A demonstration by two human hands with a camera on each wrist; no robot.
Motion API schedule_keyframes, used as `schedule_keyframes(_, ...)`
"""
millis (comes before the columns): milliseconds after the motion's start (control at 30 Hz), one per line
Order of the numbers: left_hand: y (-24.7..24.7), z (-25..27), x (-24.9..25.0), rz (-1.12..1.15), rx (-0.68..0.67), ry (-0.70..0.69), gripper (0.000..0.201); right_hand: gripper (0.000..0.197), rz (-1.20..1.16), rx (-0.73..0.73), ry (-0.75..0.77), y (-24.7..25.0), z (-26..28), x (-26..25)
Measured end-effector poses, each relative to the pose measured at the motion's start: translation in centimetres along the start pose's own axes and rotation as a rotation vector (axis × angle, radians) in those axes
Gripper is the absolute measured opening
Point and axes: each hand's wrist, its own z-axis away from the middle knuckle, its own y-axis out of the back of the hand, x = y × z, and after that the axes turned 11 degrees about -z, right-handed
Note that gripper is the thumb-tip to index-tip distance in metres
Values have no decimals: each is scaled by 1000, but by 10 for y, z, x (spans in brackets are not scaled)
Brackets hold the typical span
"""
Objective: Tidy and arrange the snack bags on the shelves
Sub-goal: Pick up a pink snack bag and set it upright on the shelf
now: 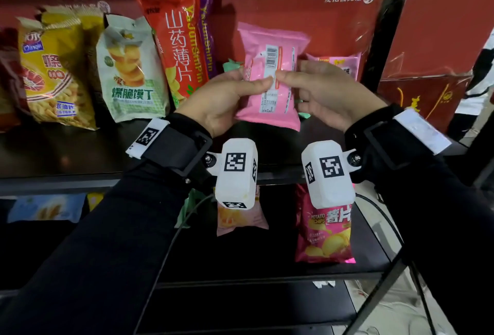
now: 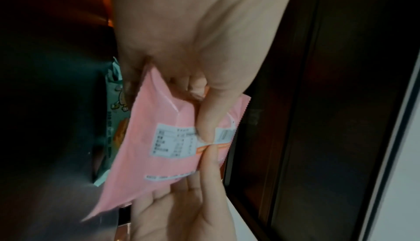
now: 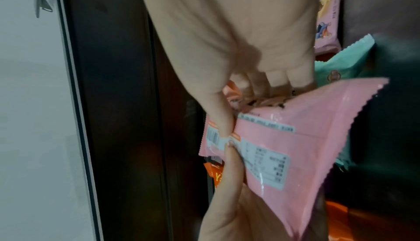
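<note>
A dark upper shelf (image 1: 66,152) carries upright snack bags (image 1: 131,72); the lower shelf (image 1: 240,267) bears a pink chip bag (image 1: 324,238).

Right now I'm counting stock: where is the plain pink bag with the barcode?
In the head view, the pink bag sits centre, held by the left hand and right hand, right of the orange bag.

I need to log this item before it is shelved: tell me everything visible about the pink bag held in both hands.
The pink bag is a glossy, plastic-looking pillow pack with zigzag-cut end seams. Its back faces the camera, showing a barcode, a white nutrition panel and an orange strip. It is upright, slightly tilted, in front of the upper shelf. The left hand and right hand grip its sides, thumbs meeting on the label.
</note>
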Motion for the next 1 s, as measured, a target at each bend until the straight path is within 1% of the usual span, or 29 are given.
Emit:
schedule_keyframes(67, -2, -2, 0, -57, 31, -6, 42, 46, 10, 52, 17, 1, 1, -1)
schedule_keyframes(100, -3, -2, 1, -77, 45, -14, 40, 48, 23, 62, 28, 1, 2, 0)
schedule_keyframes(200, -8, -4, 5, -21, 114, -57, 20, 63, 90, 81, 52, 1, 4, 1)
schedule_keyframes(233, -10, -5, 6, 9, 160, -67, 22, 65, 92, 74, 52, 1, 4, 1)
schedule_keyframes(267, -11, -6, 5, 18, 200, -75, 30, 62, 77, 57, 46, 2, 4, 0)
schedule_keyframes(333, -13, -7, 3, -23, 228, -94, 40, 48, 25, 27, 42, 3, 6, -5)
schedule_keyframes(467, -16, -8, 1, -48, 196, -96, 41, 18, -48, 55, 103, 5, 5, -13)
schedule_keyframes(500, -16, -9, 2, -43, 195, -102, 39, 16, -60, 68, 111, 5, 4, -12)
schedule_keyframes(567, -16, -11, 5, -56, 208, -97, 26, 25, -46, 96, 125, 4, 3, -11)
schedule_keyframes(633, -15, -13, 8, -68, 251, -64, 12, 33, -22, 113, 127, 2, 1, -10)
schedule_keyframes(700, -15, -16, 7, -57, 297, -59, 14, 33, -53, 111, 124, 0, -1, -9)
schedule_keyframes(767, -15, -18, 4, -27, 326, -87, 12, 30, -88, 105, 123, -2, -4, -10)
schedule_keyframes(800, -16, -19, 1, -13, 335, -91, 12, 26, -98, 111, 121, -3, -6, -10)
schedule_keyframes(867, -16, -21, -5, 15, 364, -77, 18, 14, -105, 136, 126, -3, -9, -11)
schedule_keyframes(933, -16, -23, -8, 43, 386, -46, 16, 4, -105, 151, 147, -5, -11, -10)
schedule_keyframes(967, -15, -23, -9, 45, 390, -33, 18, 4, -106, 159, 160, -5, -12, -10)
schedule_keyframes(1000, -14, -23, -9, 42, 386, -26, 19, 7, -109, 170, 171, -6, -12, -9)
